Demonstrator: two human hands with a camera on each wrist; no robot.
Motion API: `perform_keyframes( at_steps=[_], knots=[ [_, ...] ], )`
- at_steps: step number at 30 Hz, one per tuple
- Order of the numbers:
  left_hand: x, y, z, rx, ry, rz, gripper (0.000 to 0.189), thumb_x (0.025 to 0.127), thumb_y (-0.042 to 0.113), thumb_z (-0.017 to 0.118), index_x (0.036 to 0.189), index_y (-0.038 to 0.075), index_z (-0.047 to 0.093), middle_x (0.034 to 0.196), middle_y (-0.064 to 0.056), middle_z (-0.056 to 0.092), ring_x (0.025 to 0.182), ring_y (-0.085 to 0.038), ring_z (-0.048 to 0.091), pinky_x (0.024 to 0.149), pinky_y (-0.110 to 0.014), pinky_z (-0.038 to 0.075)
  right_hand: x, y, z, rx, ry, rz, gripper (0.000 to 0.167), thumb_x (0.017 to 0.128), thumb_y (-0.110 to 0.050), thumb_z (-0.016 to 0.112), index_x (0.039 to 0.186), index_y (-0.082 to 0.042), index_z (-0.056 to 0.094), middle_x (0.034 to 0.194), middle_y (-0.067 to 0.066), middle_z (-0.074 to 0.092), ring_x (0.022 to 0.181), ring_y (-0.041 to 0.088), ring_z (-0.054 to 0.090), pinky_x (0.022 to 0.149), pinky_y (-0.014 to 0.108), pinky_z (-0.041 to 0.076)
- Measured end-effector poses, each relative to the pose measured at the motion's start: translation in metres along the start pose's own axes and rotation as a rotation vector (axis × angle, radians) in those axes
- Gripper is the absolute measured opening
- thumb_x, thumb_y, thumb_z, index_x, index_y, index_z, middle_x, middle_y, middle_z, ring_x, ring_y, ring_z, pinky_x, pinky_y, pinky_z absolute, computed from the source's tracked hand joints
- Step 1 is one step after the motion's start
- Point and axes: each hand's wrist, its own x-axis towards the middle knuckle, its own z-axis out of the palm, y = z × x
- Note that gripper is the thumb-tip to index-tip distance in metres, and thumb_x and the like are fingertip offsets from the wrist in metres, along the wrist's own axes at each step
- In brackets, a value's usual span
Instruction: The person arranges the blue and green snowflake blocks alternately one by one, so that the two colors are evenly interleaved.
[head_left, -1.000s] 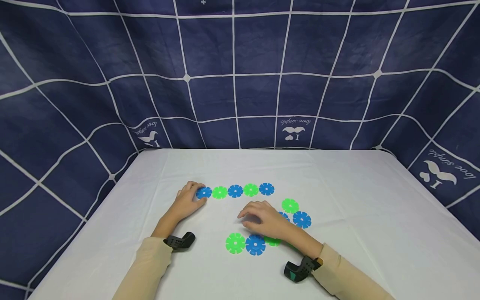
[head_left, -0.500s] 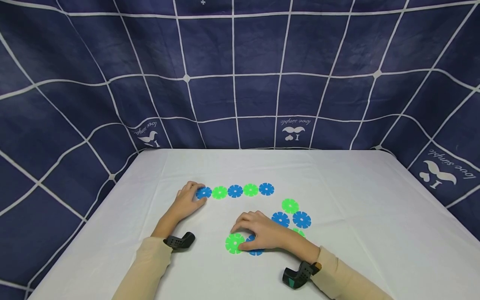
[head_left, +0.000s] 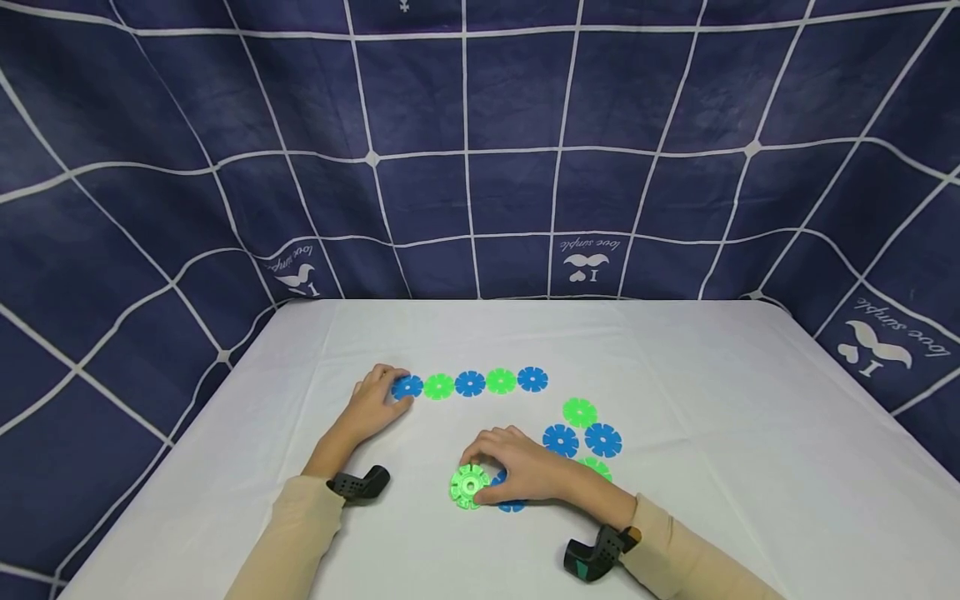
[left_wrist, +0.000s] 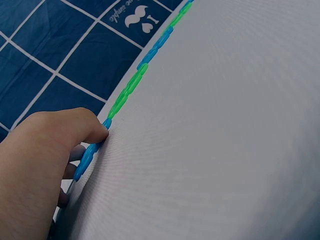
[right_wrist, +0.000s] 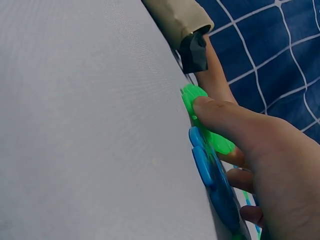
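Note:
My left hand holds the leftmost blue notched disc by its edges, thumb on the near side and fingers on the far side. That disc lies at the end of a row of alternating blue and green discs. Nearer me, my right hand pinches a green notched disc between thumb and fingers. In the right wrist view this green disc slants against the cloth, beside a blue disc. The right hand partly covers that blue disc in the head view.
Right of the right hand lie two blue discs, a green disc and another green disc, partly hidden by the forearm. White cloth covers the table. A dark blue checked curtain hangs behind and at both sides.
My right hand has moved left and nearer me, from above the cloth onto the green disc, which it now pinches. The left hand stays on its blue disc.

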Motion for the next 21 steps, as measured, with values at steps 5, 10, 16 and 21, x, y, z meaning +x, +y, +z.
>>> perform_keyframes(
  at_steps=[5,10,16,21],
  knots=[
    [0.000,0.000,0.000,-0.001,0.001,0.000,0.051,0.083,0.031,0.057,0.127,0.007,0.048,0.125,-0.016,0.043,0.117,-0.032,0.041,0.093,-0.047,0.030,0.001,0.001,0.001,0.138,0.005,0.034,0.040,0.076,-0.040,0.069,0.110,-0.030,0.051,0.088,-0.019,0.052,0.082,-0.002,0.044,0.082,0.023,0.033],
    [0.000,0.001,0.000,0.001,-0.004,0.000,0.051,0.083,0.031,0.057,0.127,0.007,0.048,0.125,-0.016,0.043,0.117,-0.032,0.041,0.092,-0.047,0.030,0.001,0.004,0.003,0.264,0.021,-0.003,0.037,0.080,-0.028,0.068,0.109,-0.026,0.046,0.070,-0.015,0.045,0.069,-0.001,0.040,0.083,0.024,0.029],
    [0.000,-0.001,0.001,0.006,-0.002,0.007,0.051,0.083,0.031,0.057,0.127,0.007,0.048,0.125,-0.016,0.043,0.117,-0.032,0.041,0.091,-0.047,0.030,0.002,0.004,-0.001,0.377,0.033,-0.045,0.032,0.084,-0.020,0.064,0.111,-0.022,0.047,0.069,-0.012,0.041,0.068,0.000,0.038,0.074,0.020,0.033],
    [0.000,-0.001,0.000,0.010,0.004,0.013,0.051,0.083,0.031,0.057,0.127,0.007,0.048,0.125,-0.016,0.043,0.117,-0.032,0.042,0.091,-0.047,0.031,0.003,0.006,-0.009,0.439,0.058,-0.051,0.031,0.086,-0.018,0.061,0.115,-0.018,0.050,0.074,-0.008,0.047,0.071,0.001,0.043,0.071,0.019,0.040]
  ],
)
